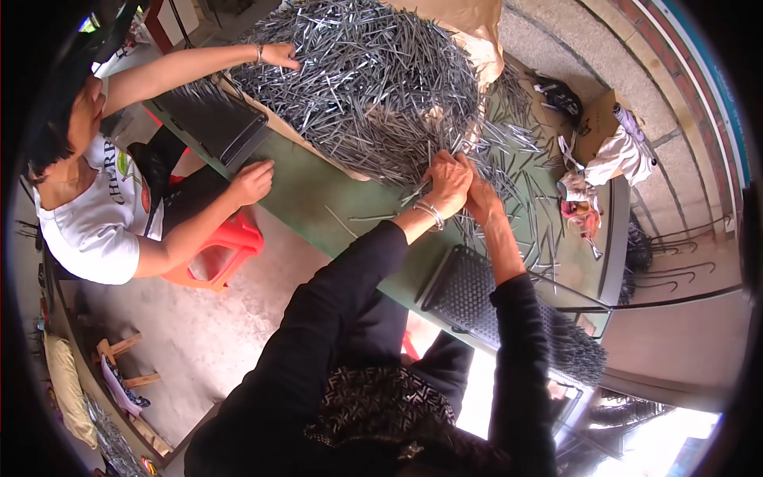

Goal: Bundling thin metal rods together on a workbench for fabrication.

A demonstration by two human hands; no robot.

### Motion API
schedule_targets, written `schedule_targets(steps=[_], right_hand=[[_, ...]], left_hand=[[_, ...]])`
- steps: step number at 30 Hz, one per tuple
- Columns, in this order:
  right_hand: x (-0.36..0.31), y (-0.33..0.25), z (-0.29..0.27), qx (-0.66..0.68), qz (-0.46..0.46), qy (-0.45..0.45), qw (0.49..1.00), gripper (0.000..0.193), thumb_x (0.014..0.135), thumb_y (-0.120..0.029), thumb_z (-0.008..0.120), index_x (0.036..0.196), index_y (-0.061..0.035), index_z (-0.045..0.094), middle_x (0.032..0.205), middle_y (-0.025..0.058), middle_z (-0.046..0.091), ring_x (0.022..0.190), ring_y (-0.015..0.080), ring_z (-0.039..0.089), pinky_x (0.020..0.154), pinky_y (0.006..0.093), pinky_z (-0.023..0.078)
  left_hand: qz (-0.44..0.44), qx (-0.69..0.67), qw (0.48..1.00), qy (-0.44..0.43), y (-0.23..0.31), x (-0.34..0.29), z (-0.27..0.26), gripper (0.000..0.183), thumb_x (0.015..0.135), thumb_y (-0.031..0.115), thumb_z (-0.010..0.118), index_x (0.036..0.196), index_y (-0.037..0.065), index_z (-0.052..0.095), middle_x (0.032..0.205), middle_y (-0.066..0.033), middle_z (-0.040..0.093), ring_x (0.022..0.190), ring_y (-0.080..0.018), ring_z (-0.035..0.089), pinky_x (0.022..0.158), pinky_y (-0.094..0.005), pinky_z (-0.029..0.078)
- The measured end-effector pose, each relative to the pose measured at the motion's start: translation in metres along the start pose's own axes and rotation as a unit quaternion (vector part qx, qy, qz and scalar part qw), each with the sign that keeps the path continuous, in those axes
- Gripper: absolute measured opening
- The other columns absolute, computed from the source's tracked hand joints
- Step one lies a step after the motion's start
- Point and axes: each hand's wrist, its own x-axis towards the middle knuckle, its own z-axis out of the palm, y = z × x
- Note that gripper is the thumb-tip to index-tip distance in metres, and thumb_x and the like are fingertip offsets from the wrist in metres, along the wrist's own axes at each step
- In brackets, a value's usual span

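Note:
A large heap of thin grey metal pins [366, 87] covers the far part of the green table [302, 187]. At its near right edge my two hands are side by side, touching. My left hand [449, 184] is closed, with its fingers bent over the pins. Beside it, my right hand [481, 199] is closed too, fingertips against the left hand. What they pinch is hidden by the fingers. Close below my right forearm lies a black perforated tray [469, 290]. Pins stand upright, densely packed, in its right end [576, 346].
At the left a co-worker reaches one hand [280, 56] to the heap; the other hand [253, 183] is near the table edge. Another black tray [222, 131] lies before them, near a red stool [230, 246]. Loose pins, white cloth [620, 159] and a cardboard box [600, 123] are right.

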Motion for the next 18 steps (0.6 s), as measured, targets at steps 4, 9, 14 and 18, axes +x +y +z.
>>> schedule_targets(steps=[4, 9, 14, 18], right_hand=[[0.025, 0.046, -0.047, 0.032, -0.110, 0.043, 0.992, 0.050, 0.100, -0.042, 0.042, 0.133, -0.0071, 0.053, 0.120, 0.0124, 0.062, 0.105, 0.0211, 0.058, 0.086, 0.0372, 0.048], [0.008, 0.027, -0.062, 0.011, 0.016, 0.140, 0.990, 0.067, 0.100, -0.052, 0.035, 0.127, 0.0069, 0.053, 0.115, 0.0193, 0.063, 0.100, 0.0225, 0.060, 0.085, 0.0363, 0.048], [0.011, 0.033, -0.068, -0.259, -0.156, 0.208, 0.930, 0.049, 0.088, -0.024, 0.068, 0.124, 0.0044, 0.052, 0.105, 0.0143, 0.067, 0.092, 0.0247, 0.065, 0.077, 0.0398, 0.052], [0.016, 0.033, -0.054, 0.143, -0.050, 0.186, 0.971, 0.040, 0.079, -0.013, 0.075, 0.104, 0.0155, 0.062, 0.092, 0.0151, 0.070, 0.072, 0.0244, 0.068, 0.059, 0.0371, 0.055]], left_hand=[[0.011, 0.018, 0.999, 0.049, 0.038, -0.010, 0.006, 0.040, 0.068, 0.014, 0.073, 0.097, -0.004, 0.053, 0.093, -0.0257, 0.056, 0.086, -0.0391, 0.063, 0.043, -0.0508, 0.054], [0.045, -0.150, 0.987, 0.024, 0.044, -0.023, 0.006, 0.046, 0.072, 0.015, 0.072, 0.110, -0.003, 0.054, 0.098, -0.0302, 0.056, 0.086, -0.0437, 0.062, 0.070, -0.0487, 0.056], [0.123, -0.411, 0.902, -0.052, 0.002, -0.024, 0.004, 0.040, 0.081, 0.011, 0.061, 0.120, 0.004, 0.058, 0.109, -0.0201, 0.064, 0.098, -0.0337, 0.063, 0.085, -0.0443, 0.050], [-0.009, -0.412, 0.897, 0.162, -0.019, -0.039, 0.005, 0.022, 0.081, 0.013, 0.060, 0.100, 0.004, 0.065, 0.093, -0.0204, 0.064, 0.088, -0.0381, 0.063, 0.075, -0.0467, 0.051]])
